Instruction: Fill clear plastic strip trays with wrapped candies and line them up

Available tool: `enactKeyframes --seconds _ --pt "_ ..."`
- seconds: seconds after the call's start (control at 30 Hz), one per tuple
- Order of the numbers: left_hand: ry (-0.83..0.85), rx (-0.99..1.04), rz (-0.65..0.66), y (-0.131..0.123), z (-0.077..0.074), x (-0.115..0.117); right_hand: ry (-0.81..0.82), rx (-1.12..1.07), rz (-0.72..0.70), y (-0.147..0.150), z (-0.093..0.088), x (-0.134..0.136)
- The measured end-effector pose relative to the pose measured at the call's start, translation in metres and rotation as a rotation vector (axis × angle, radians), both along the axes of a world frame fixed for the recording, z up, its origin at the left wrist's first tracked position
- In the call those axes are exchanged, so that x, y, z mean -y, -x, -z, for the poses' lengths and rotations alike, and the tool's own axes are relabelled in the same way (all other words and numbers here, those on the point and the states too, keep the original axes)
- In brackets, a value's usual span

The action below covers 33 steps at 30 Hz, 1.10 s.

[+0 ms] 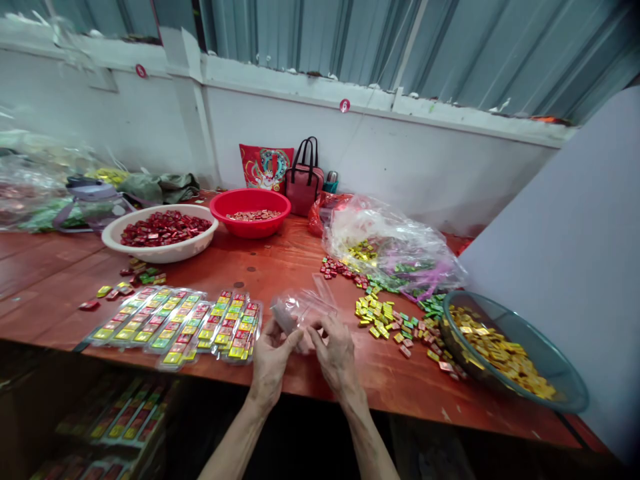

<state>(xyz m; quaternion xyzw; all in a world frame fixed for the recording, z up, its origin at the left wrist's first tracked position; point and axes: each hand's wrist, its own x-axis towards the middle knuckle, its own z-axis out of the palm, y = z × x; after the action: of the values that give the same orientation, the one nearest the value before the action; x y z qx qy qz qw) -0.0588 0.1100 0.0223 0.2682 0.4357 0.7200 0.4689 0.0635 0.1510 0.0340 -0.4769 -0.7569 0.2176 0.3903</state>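
My left hand (273, 360) and my right hand (333, 350) meet over the front of the red table. Between them is a clear plastic packaging piece (286, 317), its far end blurred. The left fingers are wrapped round its near left side. My right fingers pinch at its near right end; exactly what they grip there is partly hidden. Left of my hands lie several filled clear strip packs (233, 327) with rows of red, green, pink and yellow foil-wrapped pieces. To the right, loose yellow foil pieces (373, 313) lie scattered among green and pink ones.
A white basin (113, 240) of red pieces and a red basin (250, 230) stand behind. At right, a grey-green basin (570, 380) of gold pieces tilts near the edge. A clear plastic bag (400, 233) lies behind the loose pieces. More packs (125, 413) sit below the table.
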Motion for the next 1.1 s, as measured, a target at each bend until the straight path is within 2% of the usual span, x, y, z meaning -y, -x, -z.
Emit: enactKeyframes --seconds 0.17,0.3,0.37,0.53,0.67,0.8,0.97,1.1 --pt "-0.024 0.017 -0.002 0.006 0.005 -0.001 -0.025 0.008 0.09 -0.009 -0.002 -0.022" --pt "-0.039 0.048 0.064 -0.002 0.003 0.0 0.025 0.03 -0.099 -0.007 -0.001 -0.015" --pt "-0.029 0.056 0.077 -0.006 0.0 0.0 0.042 0.035 -0.134 -0.003 0.001 -0.005" --pt "-0.017 0.044 0.043 -0.003 0.002 -0.003 -0.001 -0.013 -0.038 0.006 0.002 0.003" --pt "-0.006 0.032 -0.018 0.008 0.009 -0.006 0.014 -0.047 -0.007 0.002 0.001 -0.013" --pt "-0.016 0.024 0.009 0.011 0.01 -0.005 -0.03 -0.028 0.034 -0.003 0.0 -0.025" --pt "-0.033 0.034 0.062 0.001 0.002 -0.002 0.022 0.062 -0.135 0.002 -0.001 -0.009" --pt "-0.019 0.022 0.028 0.0 0.0 -0.003 -0.032 0.084 -0.053 0.009 0.001 0.004"
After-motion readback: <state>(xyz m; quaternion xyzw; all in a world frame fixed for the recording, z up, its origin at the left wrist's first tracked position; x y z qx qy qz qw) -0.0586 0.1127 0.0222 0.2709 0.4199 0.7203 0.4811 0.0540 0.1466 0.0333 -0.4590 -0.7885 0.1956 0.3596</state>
